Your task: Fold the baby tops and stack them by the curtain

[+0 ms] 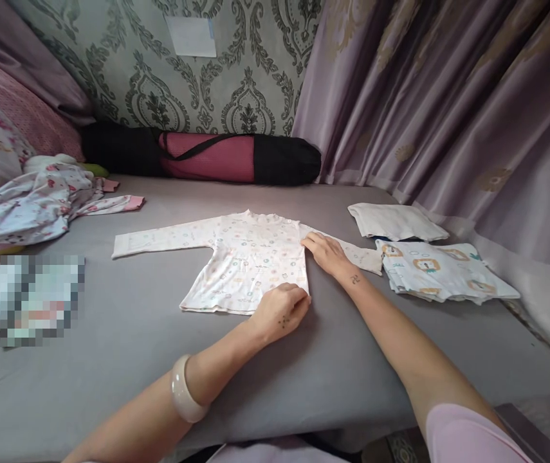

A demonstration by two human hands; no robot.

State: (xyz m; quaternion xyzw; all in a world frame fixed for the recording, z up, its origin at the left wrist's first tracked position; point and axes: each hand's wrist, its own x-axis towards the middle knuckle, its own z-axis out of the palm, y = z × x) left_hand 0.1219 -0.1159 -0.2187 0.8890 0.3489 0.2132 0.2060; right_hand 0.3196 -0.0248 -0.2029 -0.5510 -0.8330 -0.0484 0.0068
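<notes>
Head camera view shows a small white shirt (250,263), which is lying flat on the grey sheet (134,373), its sleeves spread to both sides. The left hand (282,312) is narrow, with bent fingers, and it is holding the bottom corner of the shirt at the right side. The right hand (325,254) is touching the shirt where the right-side sleeve meets the body; I cannot tell whether its fingers pinch the cloth. One bracelet (185,389) is on the left wrist. Near the end of that sleeve there is a folded cloth with orange and white pattern (448,270), and just behind it a folded white cloth (395,222). Behind the shirt, a black and pink long bag (207,156) lies by the wall (197,83). At the left side are crumpled patterned clothes (28,199).
</notes>
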